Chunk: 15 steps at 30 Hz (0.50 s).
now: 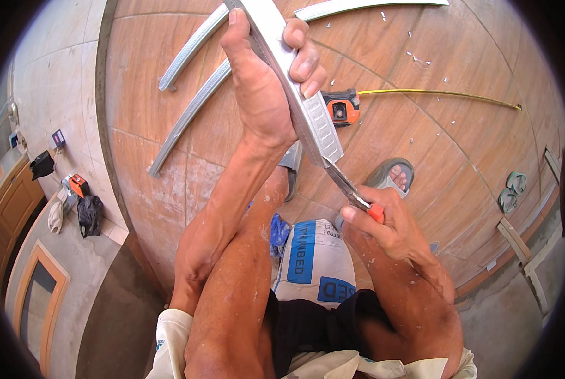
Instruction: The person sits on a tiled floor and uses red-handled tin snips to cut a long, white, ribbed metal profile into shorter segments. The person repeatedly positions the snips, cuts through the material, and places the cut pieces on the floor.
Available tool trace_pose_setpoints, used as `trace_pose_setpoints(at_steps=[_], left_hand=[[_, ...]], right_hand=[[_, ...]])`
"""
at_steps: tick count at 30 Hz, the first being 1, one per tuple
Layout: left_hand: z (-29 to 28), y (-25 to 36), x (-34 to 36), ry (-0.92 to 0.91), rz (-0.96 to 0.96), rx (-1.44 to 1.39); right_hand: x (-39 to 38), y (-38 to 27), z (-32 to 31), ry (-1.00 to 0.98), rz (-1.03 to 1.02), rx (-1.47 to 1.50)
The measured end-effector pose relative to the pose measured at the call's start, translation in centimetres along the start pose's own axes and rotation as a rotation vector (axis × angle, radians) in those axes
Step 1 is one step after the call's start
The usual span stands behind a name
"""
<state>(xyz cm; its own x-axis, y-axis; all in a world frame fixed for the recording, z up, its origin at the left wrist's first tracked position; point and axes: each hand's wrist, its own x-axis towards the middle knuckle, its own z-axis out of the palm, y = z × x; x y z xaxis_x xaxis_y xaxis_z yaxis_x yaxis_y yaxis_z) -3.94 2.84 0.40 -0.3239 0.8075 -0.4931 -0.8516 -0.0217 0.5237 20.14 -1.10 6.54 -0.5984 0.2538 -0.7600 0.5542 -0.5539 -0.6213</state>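
Over by the floor's (143, 76) left edge you've got two metal strips (191, 120) lying slantwise. Next, your left hand (257, 95) has its fingers curled around a metal channel (314, 120), held above the floor, long axis running far-left to near-right. Past it there's an orange tape measure (349, 114), its yellow tape (434, 91) out toward the floor's right edge. Furthest right, your right hand (390, 218) has its fingers wrapped on the red-handled snips (349, 188); the channel's near end sits ahead-left of them, right at the blade tips. Left hand's nearer the channel; can't tell if the blades bite.
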Motion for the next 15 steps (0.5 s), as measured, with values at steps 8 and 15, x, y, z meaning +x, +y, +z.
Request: trace_pose_setpoints(at_steps=[8,15], left_hand=[[-2.8,0.2,0.9,-0.281,-0.006,0.027],[0.1,0.1,-0.2,0.000,0.208,0.192]], right_hand=[[-0.1,0.4,-0.1,-0.031,0.023,0.046],[0.3,0.7,0.1,0.128,-0.192,-0.040]])
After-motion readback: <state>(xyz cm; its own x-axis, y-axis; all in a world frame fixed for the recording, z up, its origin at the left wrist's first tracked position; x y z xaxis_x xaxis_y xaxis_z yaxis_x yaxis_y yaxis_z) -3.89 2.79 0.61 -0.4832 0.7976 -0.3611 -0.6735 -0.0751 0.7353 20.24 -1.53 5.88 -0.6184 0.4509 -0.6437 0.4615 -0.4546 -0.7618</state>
